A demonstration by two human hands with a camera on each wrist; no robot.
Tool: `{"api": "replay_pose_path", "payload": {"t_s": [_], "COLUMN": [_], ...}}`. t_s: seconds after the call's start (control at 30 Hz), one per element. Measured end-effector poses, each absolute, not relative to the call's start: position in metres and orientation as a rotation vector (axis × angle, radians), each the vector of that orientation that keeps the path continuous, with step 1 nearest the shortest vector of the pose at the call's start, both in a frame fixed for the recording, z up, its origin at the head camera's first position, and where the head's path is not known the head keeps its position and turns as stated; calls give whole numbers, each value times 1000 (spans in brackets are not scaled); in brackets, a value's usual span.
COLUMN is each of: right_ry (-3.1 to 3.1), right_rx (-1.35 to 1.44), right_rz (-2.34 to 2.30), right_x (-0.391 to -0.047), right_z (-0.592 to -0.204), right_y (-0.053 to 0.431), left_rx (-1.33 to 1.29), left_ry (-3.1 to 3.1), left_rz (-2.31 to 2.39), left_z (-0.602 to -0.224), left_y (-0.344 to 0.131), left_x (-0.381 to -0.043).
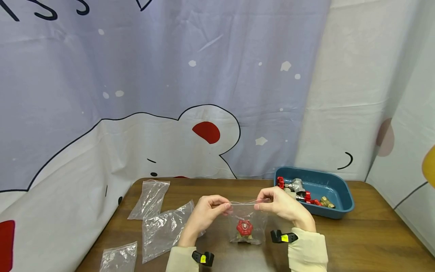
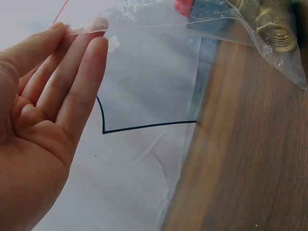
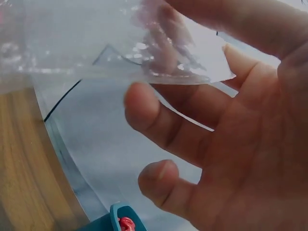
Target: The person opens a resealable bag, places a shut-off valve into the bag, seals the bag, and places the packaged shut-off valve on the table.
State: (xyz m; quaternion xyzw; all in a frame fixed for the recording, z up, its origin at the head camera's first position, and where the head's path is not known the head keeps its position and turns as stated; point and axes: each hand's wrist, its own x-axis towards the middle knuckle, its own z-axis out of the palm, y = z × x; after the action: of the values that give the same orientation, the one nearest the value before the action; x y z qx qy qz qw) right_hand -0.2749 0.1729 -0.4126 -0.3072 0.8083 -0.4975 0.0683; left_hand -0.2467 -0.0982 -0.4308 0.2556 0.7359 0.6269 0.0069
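Note:
A clear zip bag (image 1: 259, 223) hangs upright between both hands, over the table's front middle. Inside it sits a brass valve with a red handwheel (image 1: 244, 227); its threaded brass end (image 2: 279, 36) shows in the left wrist view. My left hand (image 1: 209, 213) pinches the bag's top left corner between thumb and fingertips. At the top right corner, my right hand (image 1: 283, 206) pinches the bag's edge with thumb and index finger. The right hand's other fingers (image 3: 161, 180) are spread loosely below the bag's edge in the right wrist view.
Flat clear bags (image 1: 149, 200) lie on the wooden table (image 1: 370, 226) at left, one partly behind the left forearm. A blue bin (image 1: 343, 200) at back right holds several valves with red handles and brass fittings (image 1: 326, 202). A printed curtain (image 1: 163, 143) hangs behind the table.

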Motion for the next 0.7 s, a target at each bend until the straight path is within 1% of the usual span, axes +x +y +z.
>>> {"api": "replay_pose_path", "payload": {"t_s": [0.37,0.7], "right_ry": [2355,2444], "right_rx": [-953,-914], "right_rz": [-1595,-1480], "right_x": [-276,-277], "right_z": [-417,-416], "right_y": [173,179], "left_rx": [809,808], "left_ry": [2282,2295], "left_rz": [1968,1962], "left_z": [-430,-430], "left_y": [-97,-98], "left_x": [-246,-246]}}
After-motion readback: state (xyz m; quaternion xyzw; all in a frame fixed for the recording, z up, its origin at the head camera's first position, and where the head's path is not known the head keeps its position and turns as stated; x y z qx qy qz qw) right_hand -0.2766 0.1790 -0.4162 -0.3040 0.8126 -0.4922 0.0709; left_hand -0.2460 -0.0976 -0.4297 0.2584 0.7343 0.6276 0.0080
